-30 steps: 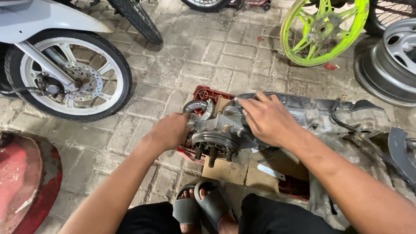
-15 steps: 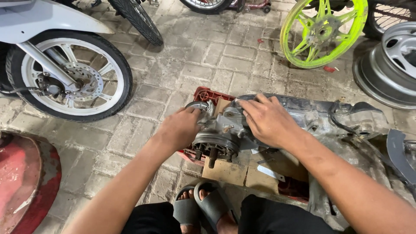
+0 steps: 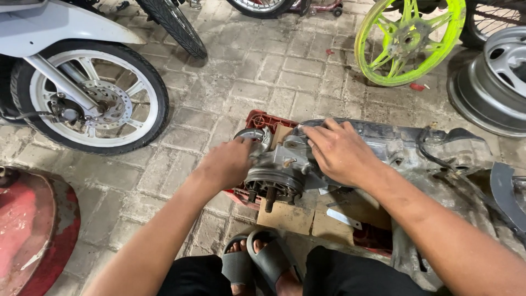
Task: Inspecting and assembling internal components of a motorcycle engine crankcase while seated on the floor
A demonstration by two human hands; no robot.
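Observation:
A grey scooter engine block (image 3: 285,170) lies on a red crate (image 3: 262,118) and pieces of cardboard (image 3: 285,216) on the paved floor. My left hand (image 3: 227,161) grips the left end of the engine, by a round metal part (image 3: 253,135). My right hand (image 3: 339,151) lies flat on top of the engine casing (image 3: 405,142), fingers spread and pointing left. A short shaft (image 3: 269,205) sticks out from the engine's near face. My feet in grey sandals (image 3: 255,263) sit just below it.
A scooter front wheel with a disc brake (image 3: 90,104) stands at left. A lime green rim (image 3: 408,41) and a silver rim (image 3: 496,77) lie at upper right. A red round object (image 3: 30,230) sits at lower left. Another tyre (image 3: 172,24) is at the top.
My left hand has slid up and right along the engine's left end toward the round metal part. My right hand has stayed on top of the casing.

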